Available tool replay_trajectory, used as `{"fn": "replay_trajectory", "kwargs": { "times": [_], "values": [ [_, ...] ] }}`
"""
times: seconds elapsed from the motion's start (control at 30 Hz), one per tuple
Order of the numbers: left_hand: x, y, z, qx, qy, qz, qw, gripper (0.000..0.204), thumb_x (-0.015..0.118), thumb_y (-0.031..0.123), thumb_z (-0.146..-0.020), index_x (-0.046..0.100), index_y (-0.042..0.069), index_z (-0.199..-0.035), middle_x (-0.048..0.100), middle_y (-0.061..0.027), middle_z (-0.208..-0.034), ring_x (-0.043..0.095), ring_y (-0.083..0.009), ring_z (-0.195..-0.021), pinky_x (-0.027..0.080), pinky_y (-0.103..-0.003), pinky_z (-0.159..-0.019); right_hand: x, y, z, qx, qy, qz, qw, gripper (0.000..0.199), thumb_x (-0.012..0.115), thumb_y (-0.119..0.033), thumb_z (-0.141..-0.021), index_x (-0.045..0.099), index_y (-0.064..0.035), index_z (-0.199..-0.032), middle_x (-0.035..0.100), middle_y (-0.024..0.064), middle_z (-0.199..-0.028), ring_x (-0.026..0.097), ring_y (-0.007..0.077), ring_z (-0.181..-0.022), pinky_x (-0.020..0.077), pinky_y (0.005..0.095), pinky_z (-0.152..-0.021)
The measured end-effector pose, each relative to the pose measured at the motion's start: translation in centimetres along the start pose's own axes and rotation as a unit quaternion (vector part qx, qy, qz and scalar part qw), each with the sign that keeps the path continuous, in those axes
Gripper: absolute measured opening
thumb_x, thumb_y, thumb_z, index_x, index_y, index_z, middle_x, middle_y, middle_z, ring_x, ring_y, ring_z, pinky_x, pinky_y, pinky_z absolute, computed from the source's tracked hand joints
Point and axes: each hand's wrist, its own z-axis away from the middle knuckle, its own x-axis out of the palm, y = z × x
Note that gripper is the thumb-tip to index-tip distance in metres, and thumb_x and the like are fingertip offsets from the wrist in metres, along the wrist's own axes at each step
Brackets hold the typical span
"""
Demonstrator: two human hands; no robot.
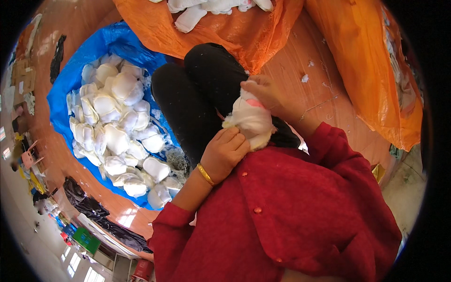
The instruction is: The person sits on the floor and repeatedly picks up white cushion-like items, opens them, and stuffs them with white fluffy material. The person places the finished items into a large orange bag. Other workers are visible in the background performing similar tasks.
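Two closed grips, left hand (229,146) near and right hand (264,92) far, pinch the white fabric piece (251,113), where uneven pulling could shed fibre from its fuzzy edge (229,124).

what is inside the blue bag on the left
The blue bag holds a heap of white padded pieces, with a greyish tangle at their lower right. Anything beneath the top layer is covered and cannot be seen.

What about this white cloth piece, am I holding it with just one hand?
No, the left hand and the right hand both hold the white cloth piece.
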Motion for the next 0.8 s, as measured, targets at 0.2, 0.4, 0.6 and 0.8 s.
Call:
{"fn": "replay_trajectory", "kwargs": {
  "times": [0.2, 0.4, 0.6, 0.8],
  "values": [
    [-0.6, -0.8, 0.3, -0.062, 0.007, 0.107, 0.992, 0.021, 0.067, 0.008, -0.07, 0.061, 0.004, -0.09, 0.059, -0.0077, -0.092, 0.057, -0.0258, -0.093, 0.048, -0.032, -0.081, -1.0, -0.7, -0.7, 0.023, -0.044, -0.035, 0.998, 0.025, 0.054, -0.026, -0.091, 0.057, -0.0047, -0.079, 0.053, -0.0022, -0.068, 0.048, 0.0061, -0.058, 0.0397, 0.0226, -0.051],
    [-1.1, -0.7, -2.5, -0.251, 0.112, 0.209, 0.938, 0.036, 0.074, 0.007, -0.065, 0.059, 0.004, -0.097, 0.057, -0.0104, -0.1, 0.054, -0.028, -0.095, 0.045, -0.036, -0.084, -0.2, -0.6, -0.5, -0.047, 0.018, 0.135, 0.99, 0.029, 0.054, -0.028, -0.091, 0.058, -0.0011, -0.081, 0.052, -0.0001, -0.067, 0.048, 0.0085, -0.062, 0.0403, 0.0265, -0.054],
    [0.5, -1.3, -3.3, -0.167, 0.126, 0.089, 0.974, 0.037, 0.074, 0.005, -0.056, 0.056, 0.005, -0.089, 0.054, -0.0092, -0.094, 0.052, -0.0279, -0.091, 0.045, -0.036, -0.079, -0.1, -0.4, -0.5, -0.056, 0.011, 0.198, 0.979, 0.026, 0.054, -0.026, -0.092, 0.057, -0.0027, -0.081, 0.05, -0.004, -0.071, 0.045, 0.0047, -0.065, 0.0389, 0.0221, -0.056],
    [0.9, -1.7, -3.7, -0.077, 0.045, 0.003, 0.996, 0.023, 0.066, 0.01, -0.058, 0.055, 0.007, -0.078, 0.052, -0.005, -0.08, 0.052, -0.0242, -0.08, 0.043, -0.033, -0.068, -0.2, 0.2, -1.7, -0.045, 0.015, 0.182, 0.982, 0.032, 0.058, -0.027, -0.085, 0.058, 0.0029, -0.073, 0.053, 0.0051, -0.066, 0.049, 0.0118, -0.063, 0.041, 0.0299, -0.055]
  ]
}}
